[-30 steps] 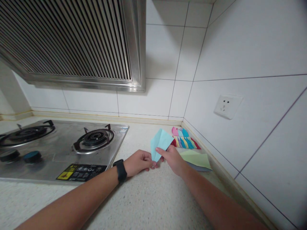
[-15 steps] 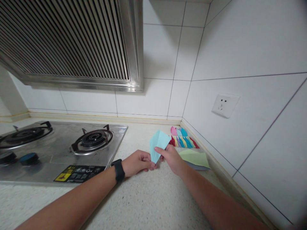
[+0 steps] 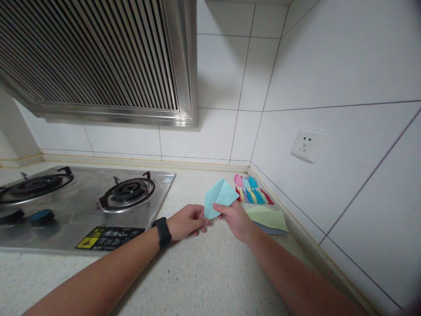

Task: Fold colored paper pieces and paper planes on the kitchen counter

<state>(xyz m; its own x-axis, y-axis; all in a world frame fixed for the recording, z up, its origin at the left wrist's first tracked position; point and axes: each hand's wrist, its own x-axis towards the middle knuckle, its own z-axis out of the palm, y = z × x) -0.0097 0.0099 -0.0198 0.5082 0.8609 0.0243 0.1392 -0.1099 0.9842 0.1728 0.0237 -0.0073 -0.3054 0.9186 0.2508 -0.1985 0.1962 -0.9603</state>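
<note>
Creased light-blue paper (image 3: 219, 193) is held up over the counter, with fold lines running across it. My right hand (image 3: 234, 216) grips its lower right part, the thumb lying across the front and the other fingers mostly hidden behind. At the lower left corner of the paper, the curled fingers and thumb of my left hand (image 3: 194, 219) pinch its edge. A black watch (image 3: 162, 232) is on my left wrist. Just right of my right hand lie a pale green sheet (image 3: 268, 218) and a grey sheet (image 3: 271, 229) partly under it.
Several small folded papers in mixed colours (image 3: 254, 195) lie in rows by the back corner. A gas stove (image 3: 131, 219) fills the left of the counter (image 3: 204, 276), under a range hood (image 3: 179, 87). The right wall carries a socket (image 3: 309, 145).
The blue paper has turned, its lower point swinging left and its right corner moving right. My left hand has shifted slightly left along with that point.
</note>
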